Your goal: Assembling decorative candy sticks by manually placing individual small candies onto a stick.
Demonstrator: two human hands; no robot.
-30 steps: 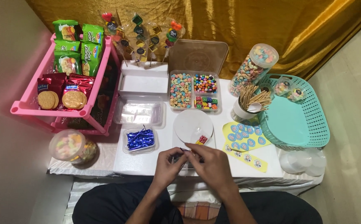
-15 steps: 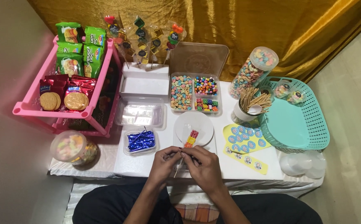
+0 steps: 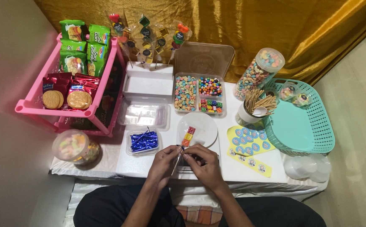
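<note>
Pink rack (image 3: 31,107) of biscuit packets, then a tub of blue twist ties (image 3: 143,141) within easy reach on the counter (image 3: 145,162). Left hand (image 3: 162,163) and right hand (image 3: 206,164) meet at centre, both grips pinched narrow on a candy skewer (image 3: 187,138) lying over the white plate (image 3: 206,128). Teal basket (image 3: 305,117) far right.

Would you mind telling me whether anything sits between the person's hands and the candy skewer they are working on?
Nothing visible does: the left hand and right hand already grip the candy skewer at its lower end, above the white plate.
</note>
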